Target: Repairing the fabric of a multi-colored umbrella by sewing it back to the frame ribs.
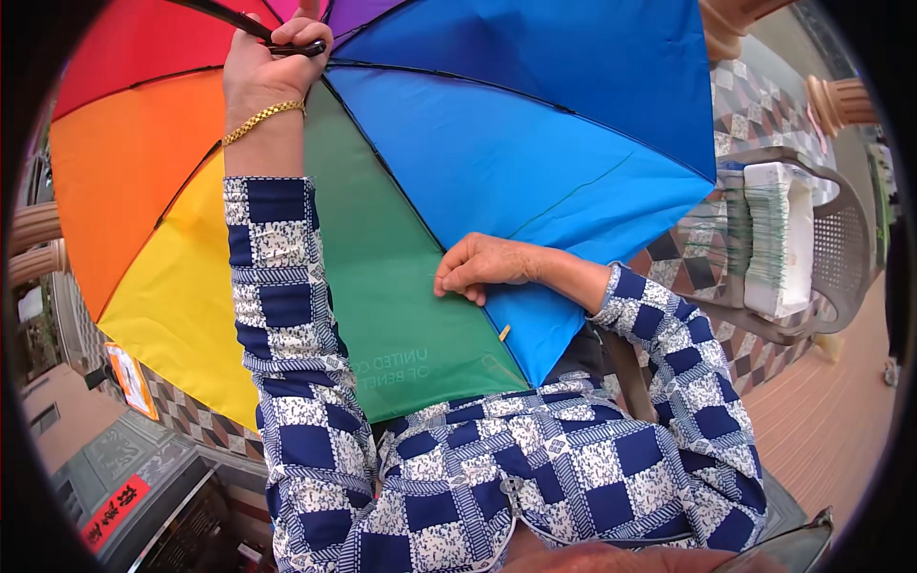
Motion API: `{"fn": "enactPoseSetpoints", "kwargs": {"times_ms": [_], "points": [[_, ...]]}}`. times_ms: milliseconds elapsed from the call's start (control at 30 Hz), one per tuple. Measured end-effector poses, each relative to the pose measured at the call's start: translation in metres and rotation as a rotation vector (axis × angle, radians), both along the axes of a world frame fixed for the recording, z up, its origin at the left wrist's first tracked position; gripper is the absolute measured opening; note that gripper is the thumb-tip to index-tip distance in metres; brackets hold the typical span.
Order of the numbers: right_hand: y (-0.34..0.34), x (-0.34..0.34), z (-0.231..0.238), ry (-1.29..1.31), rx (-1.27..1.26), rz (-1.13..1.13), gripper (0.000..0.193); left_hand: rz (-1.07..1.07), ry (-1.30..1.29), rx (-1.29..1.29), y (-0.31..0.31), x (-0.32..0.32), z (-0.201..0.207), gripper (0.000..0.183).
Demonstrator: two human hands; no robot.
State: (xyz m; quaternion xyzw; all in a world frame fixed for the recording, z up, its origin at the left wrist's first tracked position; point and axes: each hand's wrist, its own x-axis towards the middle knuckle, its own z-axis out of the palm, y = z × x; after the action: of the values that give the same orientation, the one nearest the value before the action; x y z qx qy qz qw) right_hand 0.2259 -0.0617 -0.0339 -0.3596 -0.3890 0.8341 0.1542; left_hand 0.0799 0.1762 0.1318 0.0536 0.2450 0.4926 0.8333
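Note:
An opened rainbow umbrella (382, 210) spreads before me, its inner side with thin black ribs facing me. My left hand (277, 48) is raised at the far left, closed around a black rod (229, 17) of the umbrella. My right hand (487, 267) rests over the seam between the green and blue panels. Its thumb and fingers are pinched together; what they hold is too small to make out. A thin green thread (583, 196) runs across the blue panel toward the back of this hand. Below it, a small tan tab (504, 332) sits on the rib.
On the right, a brown plastic chair (845, 229) bears a white foam box (788, 239) with many green strands over its side. Patterned tiles (683, 258) cover the floor. Turned pillars (841, 103) stand at both sides. A red paper strip (115, 511) hangs at lower left.

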Motion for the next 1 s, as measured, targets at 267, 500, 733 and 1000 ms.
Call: {"fn": "enactPoseSetpoints", "kwargs": {"times_ms": [267, 500, 733, 1000], "points": [[-0.009, 0.017, 0.007, 0.065, 0.062, -0.073, 0.021, 0.091, 0.066, 0.067, -0.008, 0.021, 0.034, 0.029], [-0.041, 0.079, 0.037, 0.293, 0.32, -0.468, 0.034, 0.344, 0.261, 0.63, -0.045, 0.04, 0.103, 0.026], [-0.091, 0.136, 0.086, 0.755, 0.604, -0.658, 0.06, 0.465, 0.525, 1.121, -0.105, 0.032, 0.134, 0.021], [-0.113, 0.038, 0.068, 0.063, 0.683, -0.339, 0.053, 0.572, 0.761, 1.234, -0.129, 0.006, 0.121, 0.026]]}}
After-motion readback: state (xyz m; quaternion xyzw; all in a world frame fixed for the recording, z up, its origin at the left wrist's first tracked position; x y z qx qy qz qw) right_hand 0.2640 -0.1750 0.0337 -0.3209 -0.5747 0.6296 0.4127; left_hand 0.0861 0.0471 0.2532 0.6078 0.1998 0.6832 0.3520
